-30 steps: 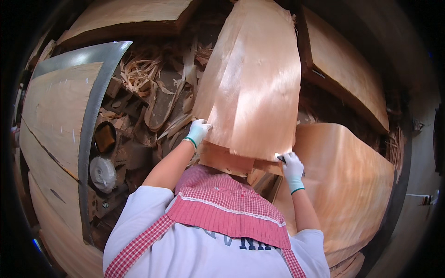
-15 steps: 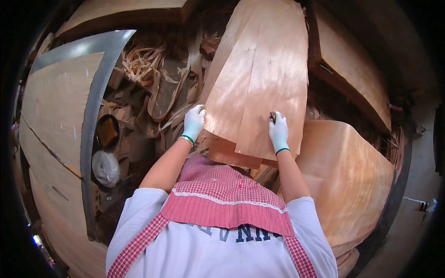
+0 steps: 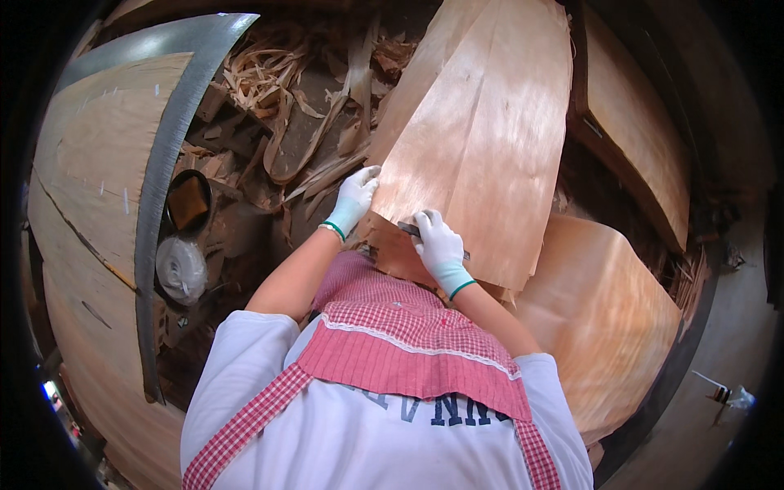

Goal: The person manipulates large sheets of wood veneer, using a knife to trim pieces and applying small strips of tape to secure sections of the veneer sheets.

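Observation:
Long, thin reddish-tan wood veneer sheets [image 3: 506, 151] lie overlapped in front of me, running away toward the top of the view. My left hand [image 3: 357, 198], in a white glove with a green cuff, is closed on the left edge of the upper veneer sheet near its close end. A dark, flat-bladed knife [image 3: 408, 229] is gripped in my gloved right hand [image 3: 439, 247], its handle end showing past the palm. That hand is over the near end of the sheets, close to their cut edge; whether the blade touches the wood I cannot tell.
Curled veneer scraps [image 3: 265, 73] litter the space at left, beside a dark round container [image 3: 189, 201] and a roll of clear plastic [image 3: 181, 270]. A metal-edged board [image 3: 106, 188] stands far left. More veneer [image 3: 604, 318] and a thick stack [image 3: 637, 122] are at right.
My right hand has moved left and nearer to my left hand, with the knife turned sideways. The left hand keeps to the sheet's edge. The whole view has shifted slightly.

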### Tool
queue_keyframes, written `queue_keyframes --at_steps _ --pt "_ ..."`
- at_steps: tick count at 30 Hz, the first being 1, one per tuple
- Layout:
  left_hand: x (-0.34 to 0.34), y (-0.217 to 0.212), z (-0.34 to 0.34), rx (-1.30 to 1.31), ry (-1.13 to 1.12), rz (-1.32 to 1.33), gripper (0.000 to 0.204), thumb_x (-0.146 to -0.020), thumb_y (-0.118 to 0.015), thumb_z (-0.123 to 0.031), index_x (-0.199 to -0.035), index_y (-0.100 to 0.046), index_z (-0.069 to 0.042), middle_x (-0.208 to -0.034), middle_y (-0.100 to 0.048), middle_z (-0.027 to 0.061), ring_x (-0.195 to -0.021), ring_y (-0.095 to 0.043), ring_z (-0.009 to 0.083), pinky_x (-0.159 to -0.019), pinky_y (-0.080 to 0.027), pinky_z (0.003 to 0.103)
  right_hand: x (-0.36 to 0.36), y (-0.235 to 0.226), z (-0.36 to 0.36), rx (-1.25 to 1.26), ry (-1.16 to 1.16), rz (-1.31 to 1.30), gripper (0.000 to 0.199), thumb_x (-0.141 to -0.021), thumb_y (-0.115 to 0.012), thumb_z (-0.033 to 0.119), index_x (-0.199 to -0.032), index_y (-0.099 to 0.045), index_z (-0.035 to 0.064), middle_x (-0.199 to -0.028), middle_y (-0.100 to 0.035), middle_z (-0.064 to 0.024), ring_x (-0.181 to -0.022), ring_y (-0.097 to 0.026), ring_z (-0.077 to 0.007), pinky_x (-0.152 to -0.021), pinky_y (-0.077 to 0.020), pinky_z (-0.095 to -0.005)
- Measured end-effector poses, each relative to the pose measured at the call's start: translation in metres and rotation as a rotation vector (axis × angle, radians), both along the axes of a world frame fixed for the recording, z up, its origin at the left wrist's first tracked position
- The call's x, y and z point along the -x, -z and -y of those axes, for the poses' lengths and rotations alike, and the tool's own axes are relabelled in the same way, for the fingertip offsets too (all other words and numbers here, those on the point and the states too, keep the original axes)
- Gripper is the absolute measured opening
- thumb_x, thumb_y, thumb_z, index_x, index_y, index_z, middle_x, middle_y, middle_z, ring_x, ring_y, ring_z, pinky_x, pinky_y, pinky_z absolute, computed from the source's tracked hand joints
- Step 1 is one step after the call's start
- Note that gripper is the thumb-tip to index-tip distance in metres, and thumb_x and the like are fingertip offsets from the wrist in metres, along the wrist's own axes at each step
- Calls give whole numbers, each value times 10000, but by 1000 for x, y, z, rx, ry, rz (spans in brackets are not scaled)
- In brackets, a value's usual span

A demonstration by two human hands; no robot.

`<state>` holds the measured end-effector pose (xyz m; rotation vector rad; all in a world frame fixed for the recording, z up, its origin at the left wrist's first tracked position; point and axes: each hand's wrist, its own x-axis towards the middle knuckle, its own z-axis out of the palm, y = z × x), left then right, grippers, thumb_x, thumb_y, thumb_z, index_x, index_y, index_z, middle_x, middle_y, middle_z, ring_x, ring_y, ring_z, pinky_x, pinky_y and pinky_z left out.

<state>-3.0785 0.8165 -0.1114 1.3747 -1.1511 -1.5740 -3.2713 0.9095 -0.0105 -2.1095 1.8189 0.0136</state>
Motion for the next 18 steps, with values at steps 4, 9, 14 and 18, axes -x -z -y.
queue_keyframes --at_steps 4,9,14,18 --pt "-17 -30 14 -40 157 237 407 -966 -532 -223 -1285 -534 30 -1234 -613 101 -1129 -567 185 -968 -431 308 10 -3 -2 102 116 127 251 -797 -665 153 -1035 -588 154 -1072 -614 -52 -834 -652 -307 -679 -530 -421" --pt "-27 -79 71 -450 59 -203 629 -968 -490 -481 -1314 -497 44 -1261 -598 137 -1154 -564 232 -1004 -416 343 2 -23 0 263 115 335 290 -769 -666 131 -1046 -595 177 -1074 -640 -50 -827 -651 -297 -675 -530 -399" --pt "-21 -58 112 -165 475 124 420 -906 -635 -292 -1139 -619 57 -1021 -688 88 -896 -638 167 -825 -483 289 -13 -19 3 170 67 347 337 -749 -659 126 -1076 -592 173 -1084 -639 -51 -846 -650 -299 -678 -532 -390" --pt "-34 -37 125 12 249 398 311 -788 -678 -178 -1001 -667 48 -859 -687 121 -795 -617 207 -738 -479 329 9 -29 8 328 291 490 290 -833 -663 121 -1118 -613 113 -1117 -625 -101 -929 -651 -289 -782 -538 -366"
